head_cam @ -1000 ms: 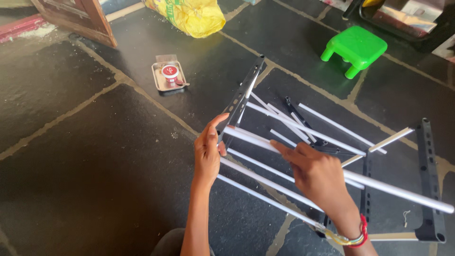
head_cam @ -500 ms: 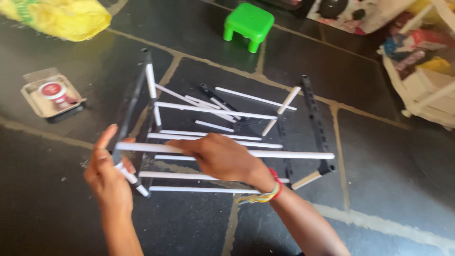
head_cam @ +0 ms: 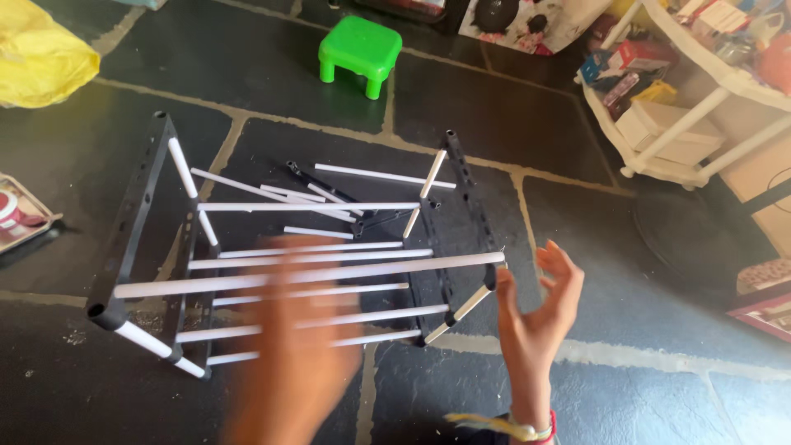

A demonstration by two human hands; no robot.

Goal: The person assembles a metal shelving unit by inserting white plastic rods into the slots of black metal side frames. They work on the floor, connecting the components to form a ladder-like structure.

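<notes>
A half-built rack lies on the dark stone floor. It has a black side frame on the left point(head_cam: 136, 222), another on the right point(head_cam: 465, 198), and several white rods point(head_cam: 371, 268) running between them. My right hand point(head_cam: 540, 317), with a red bangle at the wrist, is open with fingers spread. It hovers just right of the right frame's near end and touches nothing. My left hand point(head_cam: 297, 363) is a blur over the near rods, and its grip is unreadable. Loose white rods point(head_cam: 383, 175) and a black strip point(head_cam: 321, 183) lie on the floor inside the rack.
A green plastic stool point(head_cam: 360, 49) stands beyond the rack. A yellow bag point(head_cam: 37, 62) lies at the far left, with a small tray point(head_cam: 21, 218) holding a red-topped item near it. A white shelf unit point(head_cam: 684, 107) full of boxes stands at the upper right.
Both hands have let go of the rods. My right hand moved right to the frame's end and opened. My left hand swept toward the middle. The view shifted right.
</notes>
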